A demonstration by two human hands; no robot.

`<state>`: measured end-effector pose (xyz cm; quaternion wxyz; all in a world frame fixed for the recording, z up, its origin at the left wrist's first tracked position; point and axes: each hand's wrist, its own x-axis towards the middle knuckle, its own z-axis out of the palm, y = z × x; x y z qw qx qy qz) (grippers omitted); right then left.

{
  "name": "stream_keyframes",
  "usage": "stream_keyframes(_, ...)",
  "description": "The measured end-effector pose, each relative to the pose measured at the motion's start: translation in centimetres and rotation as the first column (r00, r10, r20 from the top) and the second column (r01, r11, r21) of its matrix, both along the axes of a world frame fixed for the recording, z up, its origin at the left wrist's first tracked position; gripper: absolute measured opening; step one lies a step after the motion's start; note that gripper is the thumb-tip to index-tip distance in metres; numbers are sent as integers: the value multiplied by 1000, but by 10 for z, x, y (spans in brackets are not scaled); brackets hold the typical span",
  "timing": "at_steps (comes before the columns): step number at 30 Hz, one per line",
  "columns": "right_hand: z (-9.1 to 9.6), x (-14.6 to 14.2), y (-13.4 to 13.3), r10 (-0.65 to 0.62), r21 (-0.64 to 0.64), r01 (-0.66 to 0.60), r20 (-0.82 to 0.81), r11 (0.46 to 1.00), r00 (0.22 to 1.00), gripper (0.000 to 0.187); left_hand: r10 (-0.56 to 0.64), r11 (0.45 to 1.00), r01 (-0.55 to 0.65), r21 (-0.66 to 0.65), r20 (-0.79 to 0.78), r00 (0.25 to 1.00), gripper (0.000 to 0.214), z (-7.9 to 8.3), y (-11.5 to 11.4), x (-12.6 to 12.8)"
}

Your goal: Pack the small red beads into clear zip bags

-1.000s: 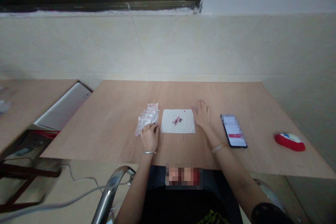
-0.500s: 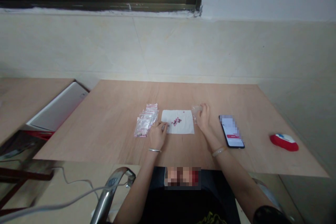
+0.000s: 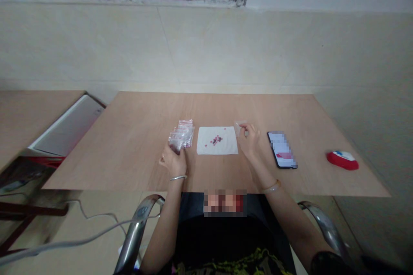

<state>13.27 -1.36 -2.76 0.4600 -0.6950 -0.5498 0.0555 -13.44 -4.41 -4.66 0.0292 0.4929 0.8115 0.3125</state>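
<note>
Near the table's middle lies a white cloth (image 3: 204, 135) with several small reddish-purple pieces (image 3: 217, 140) scattered on it. Left of it is an overlapping pile of small clear zip bags (image 3: 183, 131) with red edges. My left hand (image 3: 174, 161) is at the pile's near end, fingers and thumb closed around the edge of a bag there; its fingertips are partly hidden. To the cloth's right, my right hand (image 3: 250, 141) pinches another small clear bag (image 3: 238, 127) between thumb and fingers. What that bag contains is too small to tell.
A phone (image 3: 283, 150) with a lit screen lies right of my right hand. Farther right is a red and white object (image 3: 342, 160). The wooden table (image 3: 138, 137) runs up to a tiled wall. Metal chair arms (image 3: 137, 227) and a cable (image 3: 84, 236) are below.
My left hand has moved left from the cloth's edge to the near end of the bag pile. A small piece now shows at the cloth's left. My right hand stays by its bag.
</note>
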Motion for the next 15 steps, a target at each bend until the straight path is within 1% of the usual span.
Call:
stream_keyframes(2, 8, -4, -2, 76, 72, -67, -118, 995, 990, 24, -3, 998, -1, 55, 71, 997, 39, -2, 0, -5)
stream_keyframes(4, 19, -9, -4, 155, 84, -140, -215, 987, 964, 22, -11, 993, -3, 115, 123, 992, 30, 0, 0, -9)
stream_keyframes(6, 34, -16, -7, 221, 30, -224, -324, 974, 920, 21, 2, 978, -32, 205, 146, 989, 27, 5, -3, -10)
stream_keyframes(7, 42, -20, -9, 255, -8, -281, -393, 960, 883, 21, 11, 963, -52, 263, 152, 988, 26, 9, -5, -8)
stream_keyframes(8, 51, -25, -11, 294, -51, -359, -472, 932, 831, 22, 8, 945, -59, 321, 157, 988, 26, 14, -8, -5)
stream_keyframes(9, 59, -30, -14, 335, -107, -464, -553, 879, 763, 23, -21, 926, -40, 376, 158, 987, 25, 20, -11, -1)
stream_keyframes(10, 68, -35, -16, 375, -156, -575, -618, 803, 691, 27, -77, 905, 5, 425, 152, 985, 24, 26, -14, 5)
stream_keyframes(11, 75, -40, -18, 403, -185, -665, -669, 723, 624, 31, -168, 882, 86, 463, 140, 976, 22, 33, -18, 12)
stream_keyframes(12, 82, -45, -20, 414, -200, -731, -713, 653, 565, 36, -276, 848, 184, 496, 117, 954, 21, 40, -21, 20)
stream_keyframes(13, 87, -48, -21, 411, -200, -775, -754, 599, 513, 40, -379, 805, 282, 521, 87, 921, 20, 47, -24, 28)
stream_keyframes(15, 93, -50, -21, 387, -166, -837, -829, 521, 404, 45, -548, 713, 454, 534, 21, 836, 18, 58, -29, 44)
